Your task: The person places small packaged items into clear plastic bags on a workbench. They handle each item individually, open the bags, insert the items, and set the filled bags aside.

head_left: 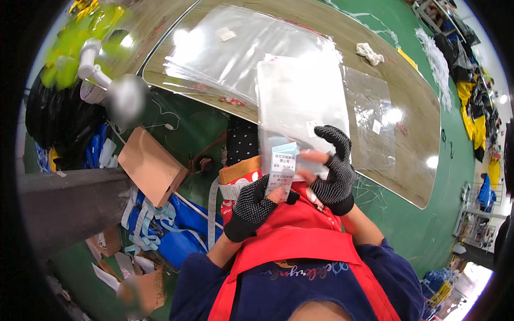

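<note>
Both hands wear black gloves with pale grip dots, and some fingertips are bare. My left hand point(256, 207) pinches the lower end of a strip of white printed labels point(282, 170) with a pale blue top. Just right of the strip, my right hand point(336, 176) has its fingers apart; the bare fingertips are slightly blurred and nothing shows between them. Beneath and beyond the hands, a stack of clear plastic bags point(302, 88) reaches over the table edge toward my lap. A small white label point(311, 128) sits on the top bag near my right hand.
More clear bags point(230, 48) lie across the wood-patterned table point(412, 128), with a crumpled white cloth point(369, 54) at its far right. On the left are a brown cardboard box point(151, 166), a blue bag with pale straps point(182, 224) and a dark grey beam point(75, 208).
</note>
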Motion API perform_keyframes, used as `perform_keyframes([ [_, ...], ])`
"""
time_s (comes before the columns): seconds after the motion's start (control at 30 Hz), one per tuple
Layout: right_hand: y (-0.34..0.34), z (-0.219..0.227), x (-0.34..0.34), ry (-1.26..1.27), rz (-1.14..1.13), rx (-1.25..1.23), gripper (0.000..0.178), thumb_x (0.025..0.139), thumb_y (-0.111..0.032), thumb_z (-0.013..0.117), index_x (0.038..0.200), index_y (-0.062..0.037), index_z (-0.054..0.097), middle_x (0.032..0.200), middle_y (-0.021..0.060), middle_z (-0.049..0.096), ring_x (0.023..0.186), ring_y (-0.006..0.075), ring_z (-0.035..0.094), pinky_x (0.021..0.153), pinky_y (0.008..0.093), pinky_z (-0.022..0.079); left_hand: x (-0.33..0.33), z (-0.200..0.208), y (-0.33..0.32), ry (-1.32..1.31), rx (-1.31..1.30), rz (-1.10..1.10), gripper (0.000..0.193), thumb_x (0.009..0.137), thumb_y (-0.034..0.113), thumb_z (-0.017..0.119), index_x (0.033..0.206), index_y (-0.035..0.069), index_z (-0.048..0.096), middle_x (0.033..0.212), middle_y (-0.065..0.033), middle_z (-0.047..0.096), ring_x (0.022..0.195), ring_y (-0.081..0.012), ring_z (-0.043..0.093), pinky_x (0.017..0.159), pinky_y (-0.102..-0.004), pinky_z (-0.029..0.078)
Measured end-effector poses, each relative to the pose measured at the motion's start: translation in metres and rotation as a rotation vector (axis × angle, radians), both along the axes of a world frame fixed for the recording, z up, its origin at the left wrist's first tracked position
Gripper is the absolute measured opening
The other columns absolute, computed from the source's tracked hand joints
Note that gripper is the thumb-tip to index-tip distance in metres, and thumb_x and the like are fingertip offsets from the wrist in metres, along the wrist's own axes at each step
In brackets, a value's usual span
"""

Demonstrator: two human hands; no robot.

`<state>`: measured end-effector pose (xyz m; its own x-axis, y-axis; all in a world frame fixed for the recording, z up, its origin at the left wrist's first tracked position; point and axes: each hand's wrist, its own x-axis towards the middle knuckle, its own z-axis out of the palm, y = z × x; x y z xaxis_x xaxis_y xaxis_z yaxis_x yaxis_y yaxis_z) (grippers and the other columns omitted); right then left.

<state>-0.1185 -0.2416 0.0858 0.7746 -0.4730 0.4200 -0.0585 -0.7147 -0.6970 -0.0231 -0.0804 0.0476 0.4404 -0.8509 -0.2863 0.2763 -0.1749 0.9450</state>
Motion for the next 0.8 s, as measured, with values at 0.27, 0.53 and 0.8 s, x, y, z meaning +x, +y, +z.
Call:
perform_keyframes([
  [0.27,-0.014,-0.032,-0.035,-0.033,0.293,0.308,0.023,0.070,-0.015,0.075,0.093,-0.0122,0.071,0.087,0.0082,0.064,0.086,0.0259,0.059,0.075,0.0349,0.048,-0.022,0.021,-0.005,-0.306,0.277,-0.169,0.036,0.089,0.029,0.055,0.106,-0.003,0.060,0.092,-0.0145,0.066,0.087,-0.0233,0.065,0.077,-0.0329,0.050],
  [0.53,-0.015,-0.039,-0.022,0.210,0.262,0.754,0.021,0.079,-0.024,0.068,0.079,-0.0035,0.066,0.073,0.0101,0.061,0.071,0.0234,0.060,0.063,0.0345,0.046,0.003,0.015,0.040,-0.695,0.319,-0.121,0.033,0.089,0.031,0.052,0.107,0.005,0.063,0.074,-0.0170,0.064,0.065,-0.0312,0.063,0.060,-0.0381,0.048],
  [0.8,-0.030,-0.077,-0.035,0.455,-0.115,-0.257,0.038,0.067,-0.035,0.069,0.092,-0.0080,0.059,0.094,0.0103,0.055,0.095,0.0296,0.050,0.082,0.0422,0.038,0.092,0.046,0.195,-0.257,0.260,0.688,0.027,0.093,0.025,0.052,0.105,0.001,0.054,0.085,-0.0083,0.062,0.071,-0.0163,0.061,0.061,-0.0295,0.052],
])
